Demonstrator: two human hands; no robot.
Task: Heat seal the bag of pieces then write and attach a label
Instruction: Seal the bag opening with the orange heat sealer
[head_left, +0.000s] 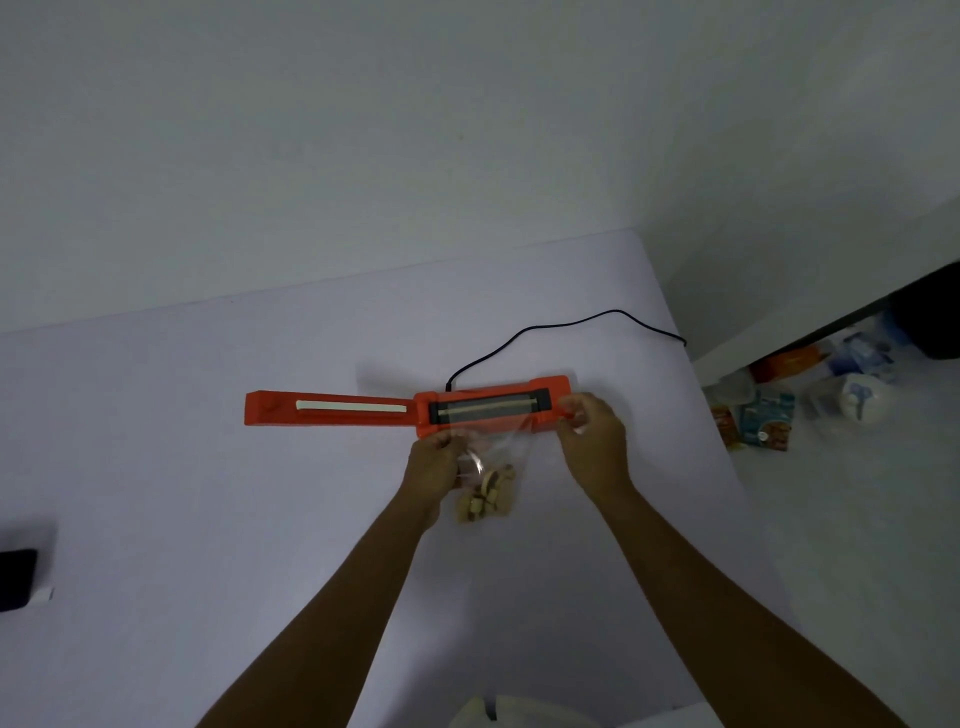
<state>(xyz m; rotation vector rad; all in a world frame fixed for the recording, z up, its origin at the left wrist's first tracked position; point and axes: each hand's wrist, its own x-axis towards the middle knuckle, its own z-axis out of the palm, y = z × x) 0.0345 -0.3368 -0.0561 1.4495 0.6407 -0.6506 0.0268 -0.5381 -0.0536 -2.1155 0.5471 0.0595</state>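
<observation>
Step in hand: sealing, bag placement. My left hand (434, 462) and right hand (592, 441) each pinch one side of the clear bag (498, 447), mouth stretched over the open heat sealer (553, 387), pieces (488, 496) nearer me. Next, likely: flatten the mouth and close the lid (327, 408).

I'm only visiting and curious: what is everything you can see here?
table: one, pale, middle and left
heat sealer: one, orange, mid-table, opened flat, lid lying to the left
cord: one, black, from the sealer to the table's right edge
bag: one, clear, mouth laid over the sealer's strip
pieces: several, beige, in the bag's bottom
dark object: one, black, table's left edge
packets: several, mixed colours, floor at right
left hand: pinches the bag's left side
right hand: pinches the bag's right corner
</observation>
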